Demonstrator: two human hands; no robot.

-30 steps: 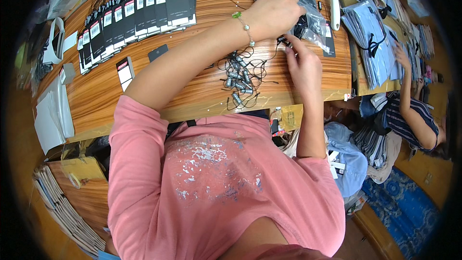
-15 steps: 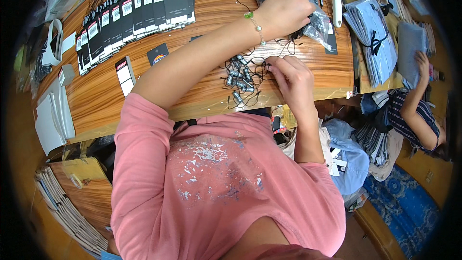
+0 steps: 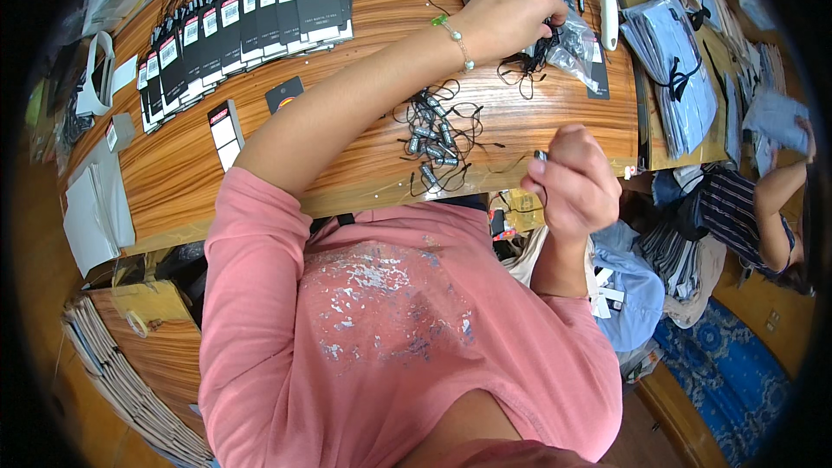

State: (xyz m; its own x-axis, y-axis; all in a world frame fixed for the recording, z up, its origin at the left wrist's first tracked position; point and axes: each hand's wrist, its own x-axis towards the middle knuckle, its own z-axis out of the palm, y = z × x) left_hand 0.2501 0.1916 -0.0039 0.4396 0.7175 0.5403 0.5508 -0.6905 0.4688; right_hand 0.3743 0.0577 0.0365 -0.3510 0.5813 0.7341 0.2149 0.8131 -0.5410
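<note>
My left hand (image 3: 516,17) reaches across the table to a clear plastic bag (image 3: 568,61) of black hang-tag strings. Its fingers are bent into a pinch over the bag; what lies between them is hidden. Lower right, just past the table's front edge, my right hand (image 3: 576,178) is closed on a hang-tag string (image 3: 541,156), its small dark plastic piece showing at the fingertips. Between my arms lies a loose heap of hang-tag strings (image 3: 433,139) with printed dark plastic pieces.
Rows of black-and-white hang tags (image 3: 251,26) overlap at the back left. A single tag (image 3: 225,134) and another dark tag (image 3: 284,94) lie nearer. A white-handled tool (image 3: 607,0) stands beside bagged blue garments (image 3: 672,78). Another person in a striped top (image 3: 745,208) handles garments at right.
My right hand has moved right and toward me, away from the heap, with a string in it. My left hand's fingers have curled in over the bag. The other person's arm has shifted right.
</note>
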